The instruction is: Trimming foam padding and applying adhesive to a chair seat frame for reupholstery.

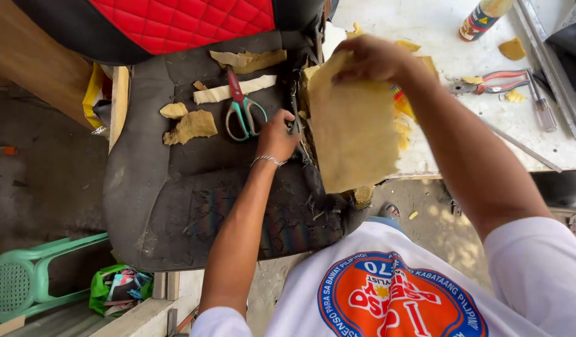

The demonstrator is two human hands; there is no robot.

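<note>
My right hand (374, 59) grips the top edge of a large yellow foam sheet (353, 134) and holds it up over the right side of a worn black seat cushion (175, 200). My left hand (277, 134), with a bracelet on its wrist, is closed on a small dark tool (295, 126) pressed at the cushion's right seam, just beside the foam; its kind is unclear. Scissors (241, 109) with red and teal handles lie on the cushion just left of that hand.
Foam scraps (189, 125) and a white strip (235, 89) lie on the cushion below a red quilted backrest (182, 22). A white table (438, 37) at right holds red-handled pliers (491, 82), a screwdriver (541, 106) and a bottle (481, 17). A green stool (26, 281) stands lower left.
</note>
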